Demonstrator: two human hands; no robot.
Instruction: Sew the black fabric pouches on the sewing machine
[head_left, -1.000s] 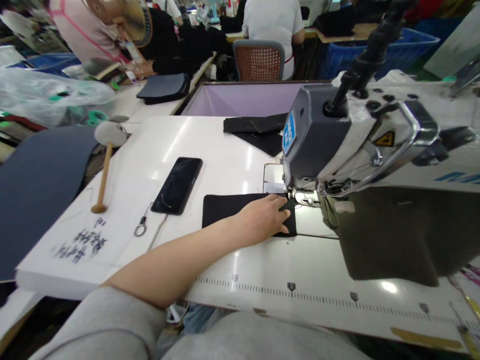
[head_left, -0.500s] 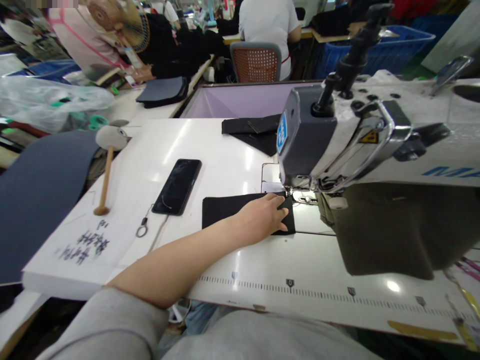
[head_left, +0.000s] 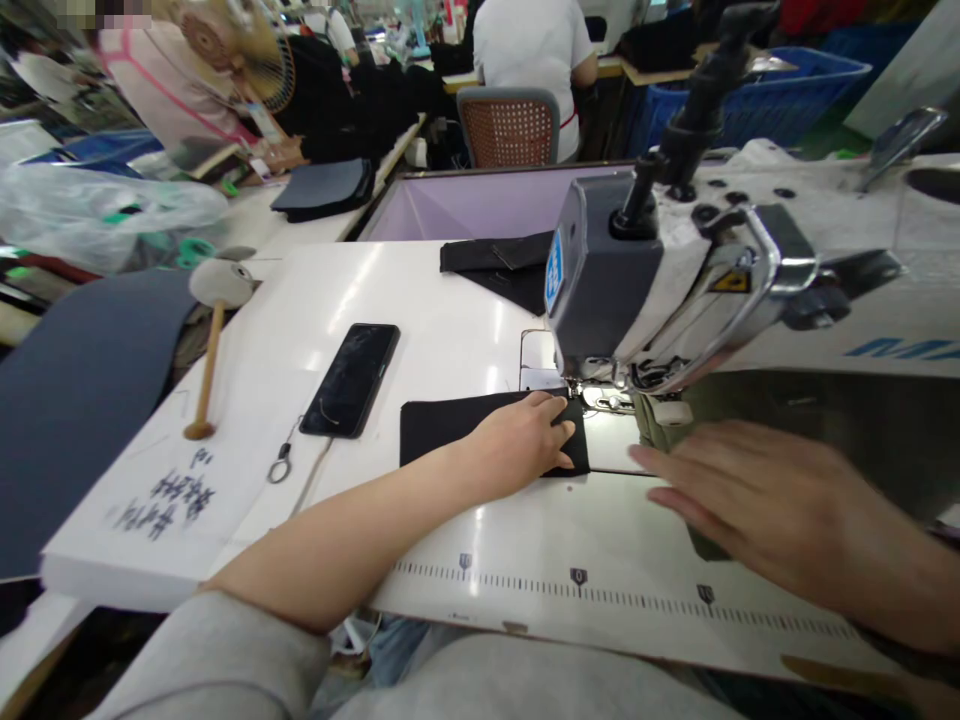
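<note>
My left hand lies with fingers spread on a black fabric piece, pressing its right end flat near the needle area of the sewing machine. To the right, my right hand is blurred by motion, its fingers stretched out toward the left with nothing seen in them. It is above the table and in front of an olive-green fabric, partly covering it. A second black fabric is folded behind the machine head's left side.
On the white table are a black phone with a ring strap and a wooden-handled mallet. Dark grey fabric hangs at the left. Beyond are a chair, a seated person and a blue basket.
My right hand has come into view from the right, over the olive-green fabric. My left hand stays on the black fabric piece. The view has shifted slightly.
</note>
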